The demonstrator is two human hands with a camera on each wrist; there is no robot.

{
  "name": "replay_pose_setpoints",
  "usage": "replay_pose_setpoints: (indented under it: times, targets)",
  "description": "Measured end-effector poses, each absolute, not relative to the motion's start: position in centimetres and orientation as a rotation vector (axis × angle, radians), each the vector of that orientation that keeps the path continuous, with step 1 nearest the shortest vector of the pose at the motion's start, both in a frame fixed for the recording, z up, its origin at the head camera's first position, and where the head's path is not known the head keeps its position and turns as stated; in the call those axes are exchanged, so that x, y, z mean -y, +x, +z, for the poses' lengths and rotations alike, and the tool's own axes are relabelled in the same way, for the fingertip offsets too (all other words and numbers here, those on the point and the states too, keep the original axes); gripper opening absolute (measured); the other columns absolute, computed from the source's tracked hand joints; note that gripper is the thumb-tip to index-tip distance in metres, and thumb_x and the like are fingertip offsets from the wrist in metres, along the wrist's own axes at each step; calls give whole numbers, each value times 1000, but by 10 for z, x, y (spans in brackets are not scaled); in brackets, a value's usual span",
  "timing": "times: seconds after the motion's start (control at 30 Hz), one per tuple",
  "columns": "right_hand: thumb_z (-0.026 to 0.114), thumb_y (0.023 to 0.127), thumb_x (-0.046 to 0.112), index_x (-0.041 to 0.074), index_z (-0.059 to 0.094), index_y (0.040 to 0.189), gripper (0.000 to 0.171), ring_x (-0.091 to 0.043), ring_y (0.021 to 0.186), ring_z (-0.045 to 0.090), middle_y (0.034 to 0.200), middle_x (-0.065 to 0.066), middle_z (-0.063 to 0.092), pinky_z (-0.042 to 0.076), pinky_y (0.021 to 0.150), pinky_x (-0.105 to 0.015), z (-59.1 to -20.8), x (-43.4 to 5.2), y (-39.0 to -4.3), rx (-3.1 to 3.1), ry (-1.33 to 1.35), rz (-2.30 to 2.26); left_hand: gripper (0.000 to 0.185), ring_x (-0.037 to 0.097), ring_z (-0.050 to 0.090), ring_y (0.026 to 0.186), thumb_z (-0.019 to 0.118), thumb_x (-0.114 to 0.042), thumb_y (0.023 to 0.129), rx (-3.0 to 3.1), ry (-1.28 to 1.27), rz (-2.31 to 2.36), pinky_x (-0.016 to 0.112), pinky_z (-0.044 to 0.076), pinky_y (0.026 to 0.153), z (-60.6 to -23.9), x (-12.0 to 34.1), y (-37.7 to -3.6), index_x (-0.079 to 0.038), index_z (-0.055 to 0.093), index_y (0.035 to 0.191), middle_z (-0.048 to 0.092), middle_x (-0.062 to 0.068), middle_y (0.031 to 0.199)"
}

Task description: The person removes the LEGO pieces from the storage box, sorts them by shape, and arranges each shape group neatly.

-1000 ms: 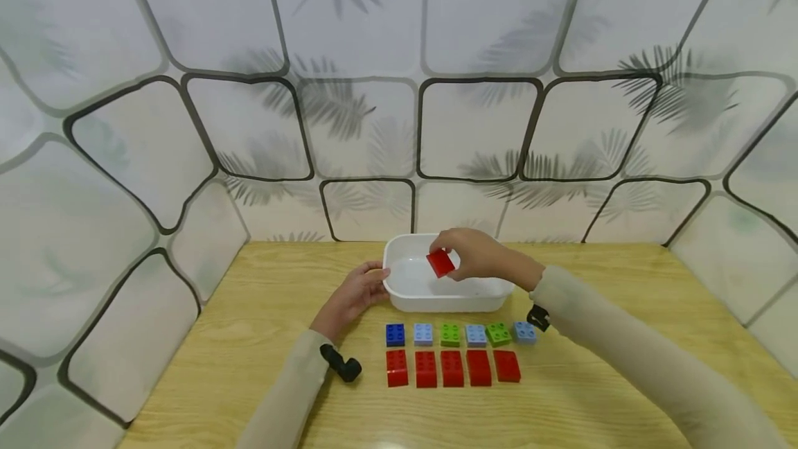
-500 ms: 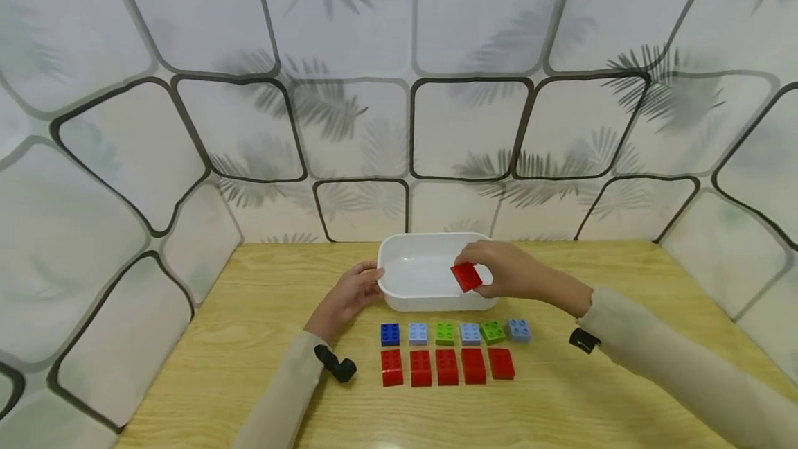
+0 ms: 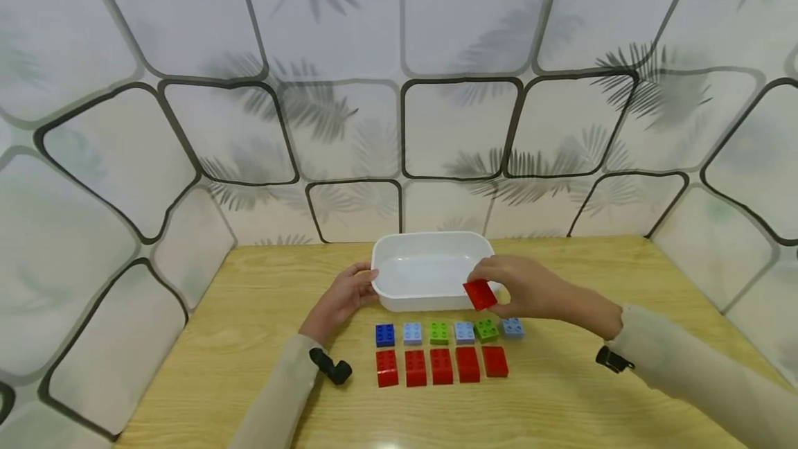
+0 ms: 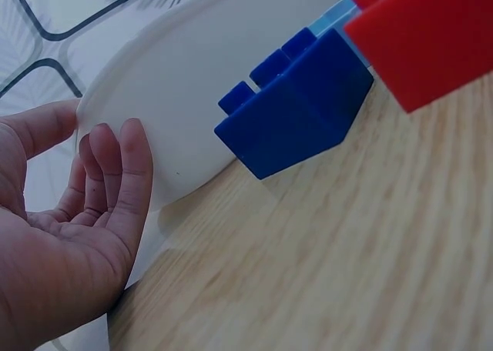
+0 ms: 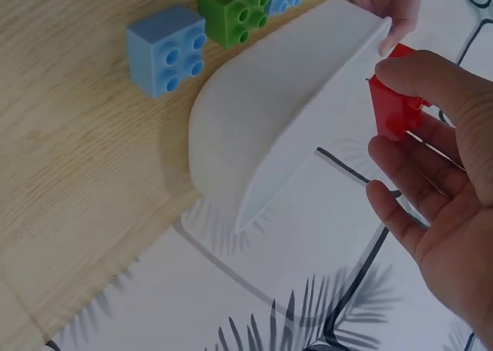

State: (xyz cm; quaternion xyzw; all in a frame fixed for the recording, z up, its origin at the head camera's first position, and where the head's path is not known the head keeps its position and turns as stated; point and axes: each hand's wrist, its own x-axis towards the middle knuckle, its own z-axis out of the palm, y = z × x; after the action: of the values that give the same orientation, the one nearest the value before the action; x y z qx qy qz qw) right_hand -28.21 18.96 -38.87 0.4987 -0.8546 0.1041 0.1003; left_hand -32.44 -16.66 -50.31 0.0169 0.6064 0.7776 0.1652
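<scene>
Tabletop: right hand (image 3: 524, 286) apparently pinches red brick (image 3: 480, 294).

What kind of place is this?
Probably a small staged tabletop booth, not a lived-in room: a wooden table, leaf-patterned panels closing it in, toy bricks set in neat rows before a white tub.

No writing, label, brand or number can be read anywhere here: the bricks, the white tub, the bench and the leaf-patterned walls all stand unmarked.
</scene>
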Motion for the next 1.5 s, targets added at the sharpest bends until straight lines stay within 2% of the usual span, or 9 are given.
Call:
replay_pose_setpoints:
  times: [0.23,0.5,0.73,1.03,1.27,1.5]
  targets:
    - [89,73,12,12,71,112,42,-12,93,65,107,2,70,59,80,-34,-402,-203,-268,2569,1486,355,28,11,65,82,53,-16,107,-1728,40,2213,27,58,79,-505,167,-323,-4,46,131,66,-2,95]
    - [87,75,14,12,70,108,37,-10,86,62,102,4,68,57,74,-25,-417,-213,-261,2577,1492,401,25,11,64,82,53,-17,107,-1734,58,2215,27,58,79,-508,170,-322,-5,48,128,65,-3,94]
    - [87,72,14,12,70,110,41,-6,86,59,103,5,68,55,73,-24,-423,-220,-255,2591,1496,437,30,11,64,84,53,-18,107,-1752,68,2205,27,57,81,-511,172,-322,-3,45,132,66,-4,95]
    - [86,75,18,11,70,109,38,-4,87,60,100,7,67,55,74,-25,-430,-232,-250,2715,1471,443,37,11,64,85,55,-19,106,-1739,23,2208,28,58,81,-511,171,-319,-1,43,136,65,-1,99]
    - [87,74,20,11,71,108,40,-6,85,60,98,7,67,54,72,-25,-431,-236,-249,2685,1480,405,33,12,65,84,54,-18,106,-1744,17,2223,27,58,80,-506,168,-320,-2,44,133,66,-1,96]
    - [87,79,31,13,71,105,36,-3,79,56,92,10,64,50,67,-20,-435,-242,-243,2696,1493,392,34,11,65,84,61,-23,103,-1737,86,2227,27,58,80,-506,167,-322,-4,49,129,67,-1,98]
